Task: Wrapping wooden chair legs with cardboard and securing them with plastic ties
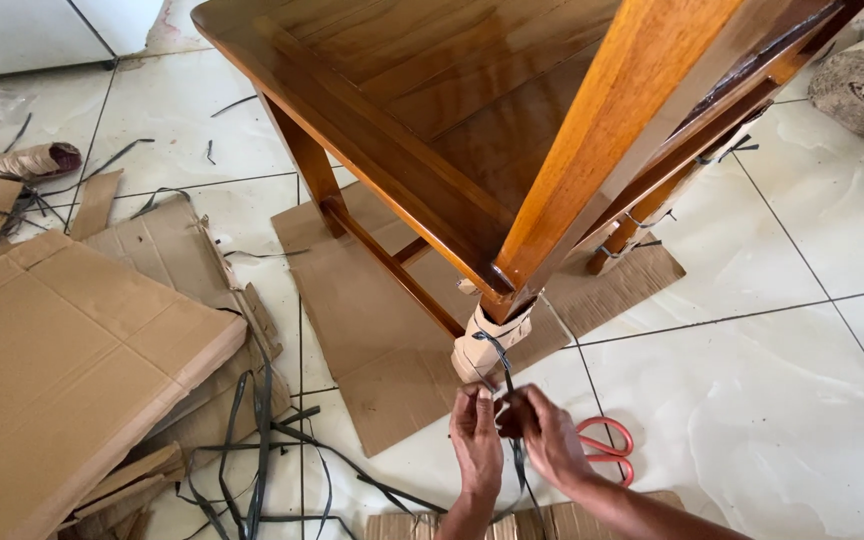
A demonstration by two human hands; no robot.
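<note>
Flattened cardboard and loose black straps lie on the tiled floor at left; the left hand pinches a dark strap running up to the paper-wrapped chair leg; the right hand, just beside it, grips the same strap; red scissors lie just behind that hand.

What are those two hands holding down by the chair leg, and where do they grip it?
Both the left hand and right hand pinch a dark plastic strap just below the cardboard-wrapped leg.
</note>
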